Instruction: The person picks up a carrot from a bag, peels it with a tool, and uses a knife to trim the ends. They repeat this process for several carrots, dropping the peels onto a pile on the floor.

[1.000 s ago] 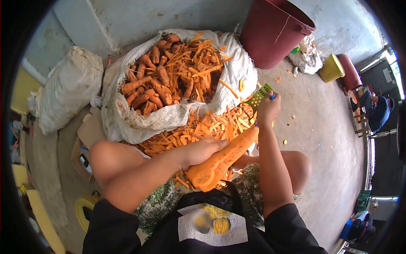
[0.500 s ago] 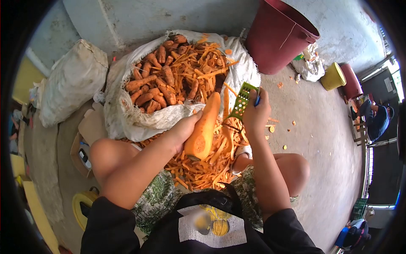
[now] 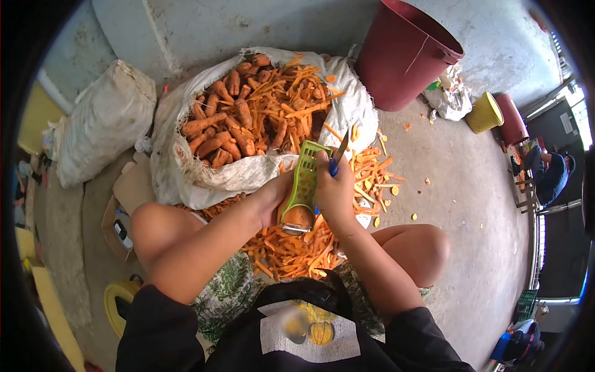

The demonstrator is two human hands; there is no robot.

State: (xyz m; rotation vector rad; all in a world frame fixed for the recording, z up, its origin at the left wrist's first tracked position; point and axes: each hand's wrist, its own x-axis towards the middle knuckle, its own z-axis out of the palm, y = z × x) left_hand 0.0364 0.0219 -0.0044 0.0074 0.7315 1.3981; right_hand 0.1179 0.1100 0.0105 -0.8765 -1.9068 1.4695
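Note:
My left hand point(image 3: 271, 197) is wrapped round a large peeled carrot point(image 3: 299, 217), most of it hidden under the peeler. A green peeler point(image 3: 305, 167) with a perforated handle lies along the carrot, its blade at the near, thick end. Closed round the peeler's handle, my right hand point(image 3: 336, 191) also keeps a small blue-handled knife point(image 3: 338, 156), blade pointing up and away. Below both hands, orange peelings point(image 3: 291, 254) are heaped on the floor between my legs.
An open white sack point(image 3: 180, 170) of unpeeled carrots point(image 3: 229, 142) and peelings stands ahead. Behind it to the right is a tall maroon bin point(image 3: 400, 62). A full sack point(image 3: 108, 124) leans at left, near a cardboard box point(image 3: 133, 186). Another person point(image 3: 551, 177) sits far right.
My right hand has brought the peeler left and down over the carrot, its blade now at the near end. The knife blade has come into sight. The carrot has become mostly covered.

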